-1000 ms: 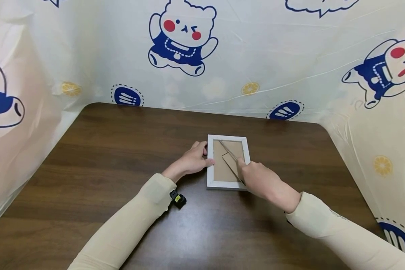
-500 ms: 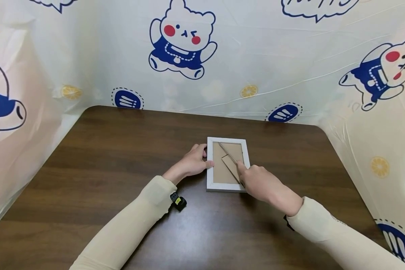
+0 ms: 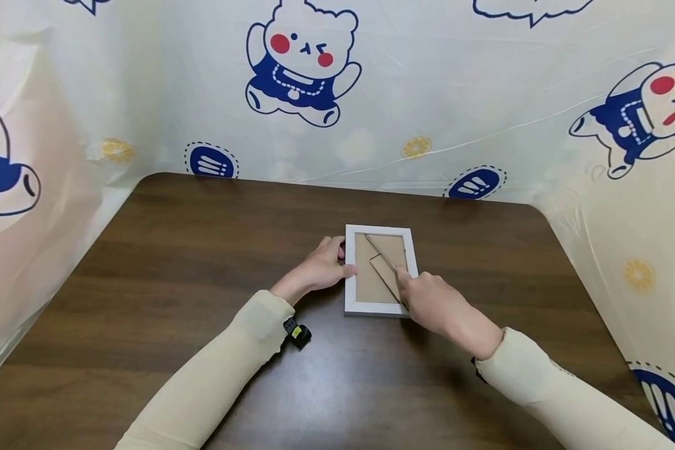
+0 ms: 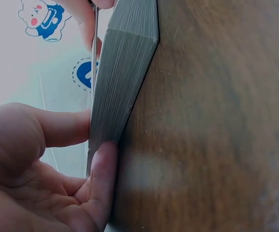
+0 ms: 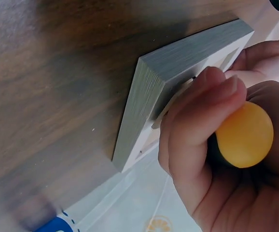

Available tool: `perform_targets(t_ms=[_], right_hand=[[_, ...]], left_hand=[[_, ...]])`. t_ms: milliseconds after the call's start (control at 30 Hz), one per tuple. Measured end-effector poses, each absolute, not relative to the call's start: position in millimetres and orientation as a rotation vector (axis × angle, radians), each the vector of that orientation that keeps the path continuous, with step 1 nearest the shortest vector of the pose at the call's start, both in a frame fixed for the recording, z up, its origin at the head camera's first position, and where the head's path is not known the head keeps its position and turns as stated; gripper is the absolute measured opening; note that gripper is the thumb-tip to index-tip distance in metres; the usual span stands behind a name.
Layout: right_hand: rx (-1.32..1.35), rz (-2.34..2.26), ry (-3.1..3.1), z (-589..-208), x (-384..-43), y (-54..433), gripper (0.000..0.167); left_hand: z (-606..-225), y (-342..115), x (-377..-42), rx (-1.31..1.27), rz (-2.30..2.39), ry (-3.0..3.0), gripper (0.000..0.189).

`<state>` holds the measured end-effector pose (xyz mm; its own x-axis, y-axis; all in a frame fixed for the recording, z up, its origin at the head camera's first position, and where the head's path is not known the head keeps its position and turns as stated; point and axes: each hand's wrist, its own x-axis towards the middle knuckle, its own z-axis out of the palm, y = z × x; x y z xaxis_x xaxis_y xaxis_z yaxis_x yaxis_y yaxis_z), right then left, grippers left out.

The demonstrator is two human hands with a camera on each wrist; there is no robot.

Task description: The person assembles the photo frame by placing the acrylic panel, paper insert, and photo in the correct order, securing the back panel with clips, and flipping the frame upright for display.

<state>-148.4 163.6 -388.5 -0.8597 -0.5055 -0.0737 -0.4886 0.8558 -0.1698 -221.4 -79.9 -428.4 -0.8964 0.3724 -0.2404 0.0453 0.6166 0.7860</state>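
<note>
A white picture frame (image 3: 350,294) lies back side up on the table, its tan backing board (image 3: 365,284) showing. A stand leg (image 3: 384,278) runs diagonally on that board. My left hand (image 3: 319,265) grips the frame's left side, thumb on the top face and a finger against the outer edge in the left wrist view. My right hand (image 3: 435,300) grips a screwdriver, whose rounded yellow handle end (image 5: 245,135) sticks out of the fist. Its thin metal shaft (image 3: 379,251) slants to the frame's upper left inner corner. The right fingers cover the frame's lower right part.
The brown wooden table (image 3: 202,250) extends around the frame on all sides. Behind it and at both sides hangs a pale curtain (image 3: 202,81) printed with cartoon bears. A black wrist camera (image 3: 298,334) sits at the left sleeve.
</note>
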Motion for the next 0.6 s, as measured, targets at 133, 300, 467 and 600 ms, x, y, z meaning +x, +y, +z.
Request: perform_targets(t_ms=[133, 300, 467, 600], right_hand=[[-0.764, -0.221, 2.891, -386.9, -152.8, 163.5, 0.015], [-0.737, -0.207, 2.864, -382.3, -156.2, 160.8, 0.014], [-0.726, -0.225, 2.846, -383.7, -154.2, 162.4, 0.020], [-0.701, -0.278, 2.845, -381.7, -155.2, 169.4, 0.033]], left_hand=[[-428.3, -79.2, -222.5, 0.344, 1.181, 2.473, 0.075], [-425.1, -79.3, -224.3, 0.352, 1.169, 2.490, 0.075], [-427.7, -78.5, -222.7, 0.326, 1.176, 2.481, 0.077], [-429.9, -78.6, -221.6, 0.322, 1.178, 2.479, 0.076]])
